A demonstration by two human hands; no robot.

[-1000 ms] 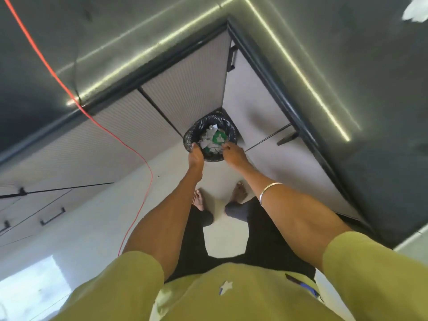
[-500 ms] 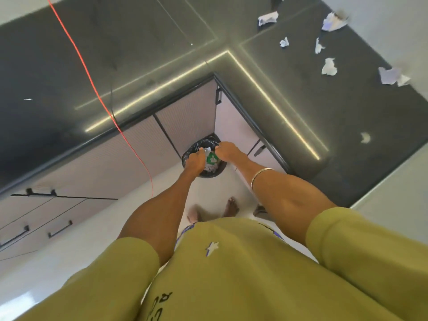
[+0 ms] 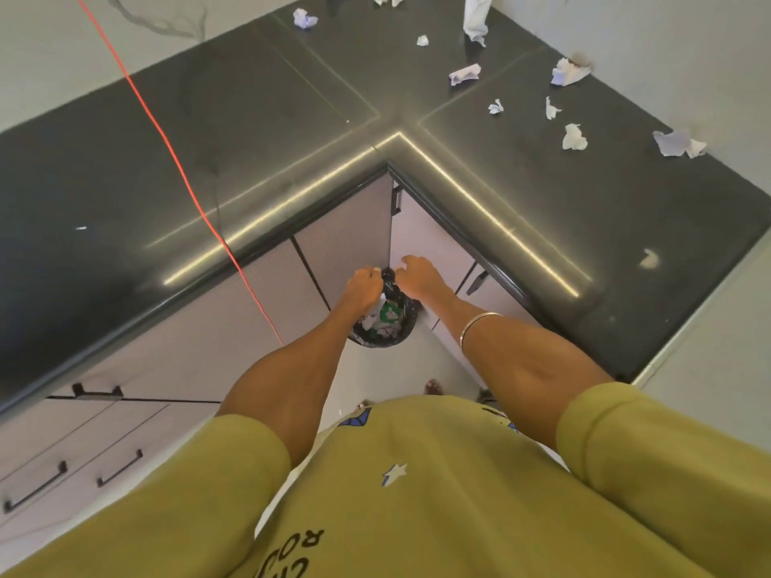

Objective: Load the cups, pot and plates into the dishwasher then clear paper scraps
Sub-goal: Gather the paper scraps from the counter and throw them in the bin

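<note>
The paper-clearing step appeared to be in hand: both hands held a black bin bag [image 3: 386,317] low in the corner where the two runs of cupboards met. The left hand [image 3: 364,285] was fisted, its grip closed on the bag's rim on the left side. The right hand [image 3: 419,275] pinched the rim on the other side, fingers curled over the plastic. Between them the mouth of the bag was drawn narrow at the top, with white and green scraps visible inside it below the hands.

Both arms reached straight down and forward from yellow sleeves, the forearms converging on the bag; a thin bangle [image 3: 479,325] sat on the right forearm.

Many paper scraps [image 3: 574,137] lay scattered on the dark desk [image 3: 542,194] to the right and toward the far corner, well apart from the bag, with one small piece [image 3: 648,258] nearer the desk's right edge. No cups, pot, plates or dishwasher were in view.

The next move would likely call for bringing the bag up beside the desk and freeing one hand to gather the scraps into it.
</note>
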